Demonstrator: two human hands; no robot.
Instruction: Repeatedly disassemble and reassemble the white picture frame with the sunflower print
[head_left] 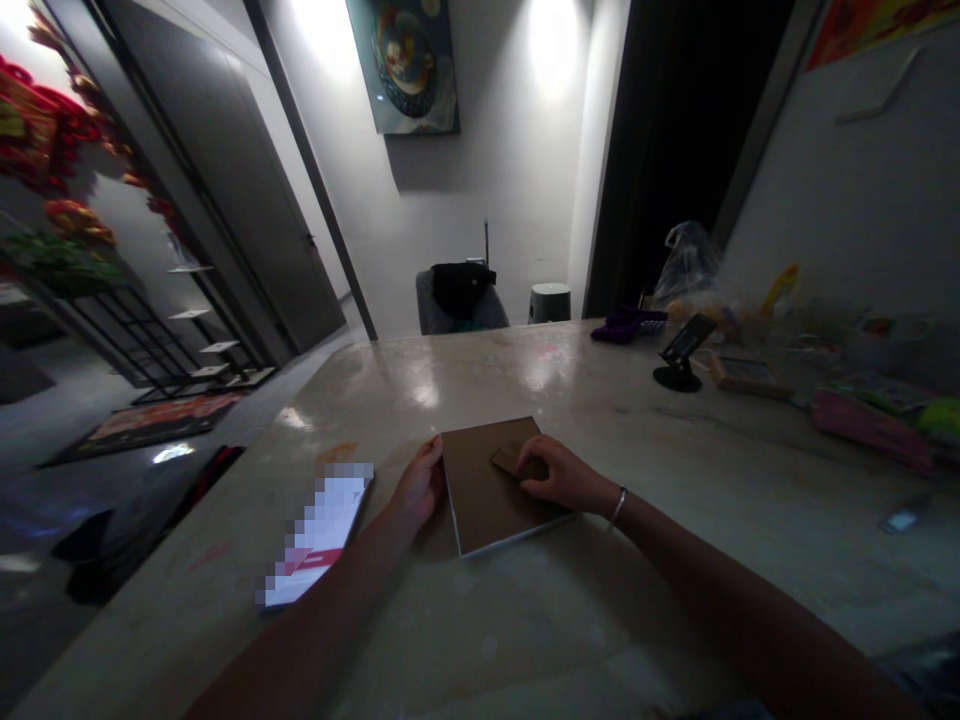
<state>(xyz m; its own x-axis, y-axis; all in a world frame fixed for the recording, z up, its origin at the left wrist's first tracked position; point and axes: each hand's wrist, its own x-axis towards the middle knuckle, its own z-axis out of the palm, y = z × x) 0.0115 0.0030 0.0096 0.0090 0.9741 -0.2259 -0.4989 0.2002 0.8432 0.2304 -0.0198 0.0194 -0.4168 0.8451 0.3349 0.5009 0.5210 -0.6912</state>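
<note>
Brown board [480,505], edge in curled left hand [418,484]; right hand [561,476] pinches brown piece [508,459]; open tabletop [480,378] beyond.

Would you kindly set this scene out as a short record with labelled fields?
Left hand: at the left edge of the brown panel; grip unclear
Right hand: pinching a small brown piece over the panel
Right wrist: bracelet
Table: black stand toward the far right
Behind table: grey chair with dark cloth on it
</note>
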